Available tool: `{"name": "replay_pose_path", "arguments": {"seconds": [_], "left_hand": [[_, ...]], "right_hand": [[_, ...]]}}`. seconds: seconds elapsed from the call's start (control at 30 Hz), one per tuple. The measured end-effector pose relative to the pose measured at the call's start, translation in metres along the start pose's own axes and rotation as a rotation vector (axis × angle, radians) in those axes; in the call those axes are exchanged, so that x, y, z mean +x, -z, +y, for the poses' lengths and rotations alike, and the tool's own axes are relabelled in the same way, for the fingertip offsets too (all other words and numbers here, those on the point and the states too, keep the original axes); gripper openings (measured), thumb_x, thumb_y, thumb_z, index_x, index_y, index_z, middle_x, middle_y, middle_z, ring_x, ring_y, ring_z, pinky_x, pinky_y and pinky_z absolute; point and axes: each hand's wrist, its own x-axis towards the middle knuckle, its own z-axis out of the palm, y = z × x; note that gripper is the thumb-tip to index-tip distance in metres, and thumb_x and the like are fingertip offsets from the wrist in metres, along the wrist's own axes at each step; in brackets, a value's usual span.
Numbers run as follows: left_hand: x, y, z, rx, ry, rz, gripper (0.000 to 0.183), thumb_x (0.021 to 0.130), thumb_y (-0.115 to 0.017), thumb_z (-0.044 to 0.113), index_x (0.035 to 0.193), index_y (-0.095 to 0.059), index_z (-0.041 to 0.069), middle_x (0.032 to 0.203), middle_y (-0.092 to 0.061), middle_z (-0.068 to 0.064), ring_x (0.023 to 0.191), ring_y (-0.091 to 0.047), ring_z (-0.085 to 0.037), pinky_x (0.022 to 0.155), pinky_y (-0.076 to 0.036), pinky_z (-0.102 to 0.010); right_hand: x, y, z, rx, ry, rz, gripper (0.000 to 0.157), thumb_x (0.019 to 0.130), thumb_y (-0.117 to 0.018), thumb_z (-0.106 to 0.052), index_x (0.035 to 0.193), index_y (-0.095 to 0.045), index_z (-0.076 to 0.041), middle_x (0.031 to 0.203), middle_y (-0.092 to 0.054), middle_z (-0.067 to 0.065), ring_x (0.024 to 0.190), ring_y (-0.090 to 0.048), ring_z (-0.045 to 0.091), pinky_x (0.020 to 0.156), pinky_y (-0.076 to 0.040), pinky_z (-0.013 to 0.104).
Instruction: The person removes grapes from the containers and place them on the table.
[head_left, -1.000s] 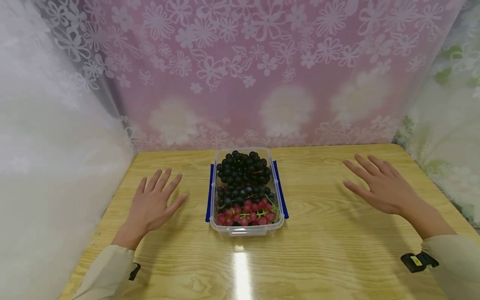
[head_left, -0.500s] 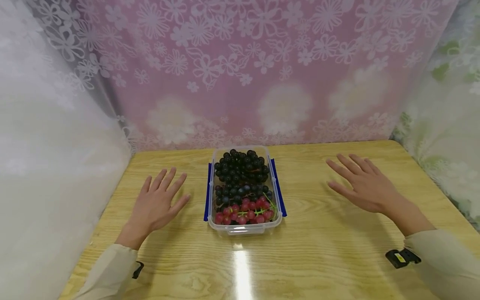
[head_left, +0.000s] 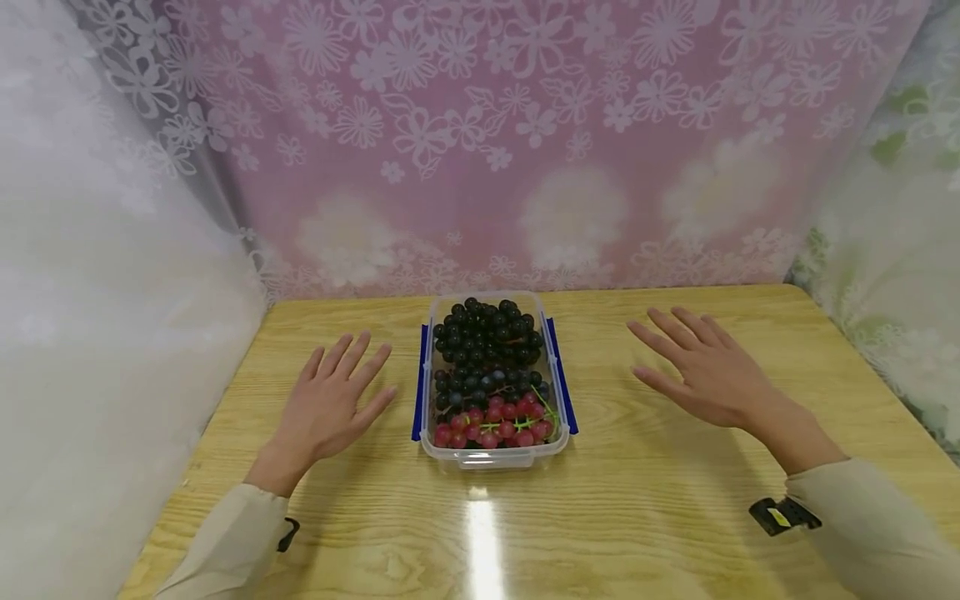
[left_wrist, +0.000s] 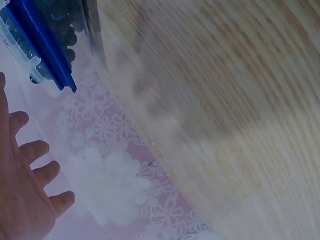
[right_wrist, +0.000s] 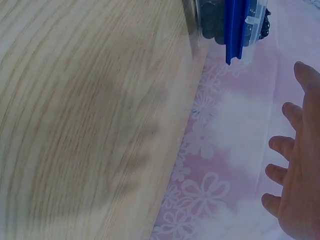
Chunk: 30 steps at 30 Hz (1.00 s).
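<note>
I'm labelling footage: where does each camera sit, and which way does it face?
Head: on the head, facing forward and down at the grape container; left hand, right hand and sleeves show.
Left wrist: on that wrist, facing past the left hand toward the container.
Right wrist: likewise, past the right hand.
Both wrist views share container, table, pink cloth.

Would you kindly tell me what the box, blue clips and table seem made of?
Box: clear, probably plastic; grapes show through its wall. Blue clips: likely opaque plastic, smooth, evenly coloured. Table: glossy wood or laminate; grain and a bright reflection show.
</note>
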Motion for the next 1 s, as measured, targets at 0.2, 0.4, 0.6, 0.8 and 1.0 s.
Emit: {"name": "replay_pose_path", "arguments": {"seconds": [0.2,0.4,0.6,0.8,1.0], "left_hand": [[0.003,0.001,0.003,-0.003,-0.039,0.003,0.065,0.097,-0.036,0.058,0.151,-0.032,0.023,0.155,-0.025,-0.010,0.142,-0.019,-0.031,0.111,-0.015,-0.055],[0.005,0.001,0.005,0.014,-0.077,0.016,0.064,0.098,-0.037,0.057,0.152,-0.032,0.023,0.156,-0.025,-0.008,0.142,-0.019,-0.030,0.111,-0.016,-0.055],[0.008,0.001,0.009,0.009,-0.089,0.010,0.064,0.098,-0.035,0.057,0.151,-0.033,0.022,0.156,-0.023,-0.007,0.142,-0.018,-0.030,0.112,-0.014,-0.053],[0.013,0.001,0.013,-0.002,-0.109,0.013,0.063,0.098,-0.034,0.057,0.151,-0.034,0.022,0.157,-0.022,-0.006,0.142,-0.019,-0.029,0.112,-0.013,-0.052],[0.019,-0.002,0.017,-0.001,-0.142,0.000,0.064,0.099,-0.032,0.057,0.152,-0.030,0.023,0.157,-0.021,-0.006,0.143,-0.017,-0.028,0.113,-0.012,-0.049]], "right_hand": [[0.008,0.003,-0.012,-0.002,0.033,0.027,0.067,0.097,-0.047,-0.051,0.154,-0.021,-0.027,0.157,-0.020,0.010,0.140,-0.017,0.038,0.111,-0.010,0.055],[0.014,0.002,-0.021,0.000,0.053,0.025,0.068,0.097,-0.046,-0.052,0.155,-0.019,-0.029,0.158,-0.017,0.007,0.142,-0.012,0.035,0.112,-0.009,0.055],[0.017,-0.001,-0.030,0.001,0.094,0.050,0.067,0.097,-0.046,-0.052,0.155,-0.018,-0.030,0.158,-0.018,0.007,0.142,-0.013,0.035,0.113,-0.007,0.053],[0.022,-0.001,-0.042,0.000,0.147,0.086,0.067,0.097,-0.046,-0.052,0.154,-0.021,-0.028,0.156,-0.023,0.010,0.141,-0.016,0.036,0.112,-0.010,0.052],[0.029,-0.001,-0.053,0.001,0.185,0.088,0.066,0.097,-0.045,-0.052,0.154,-0.023,-0.026,0.157,-0.019,0.007,0.142,-0.014,0.034,0.112,-0.009,0.052]]}}
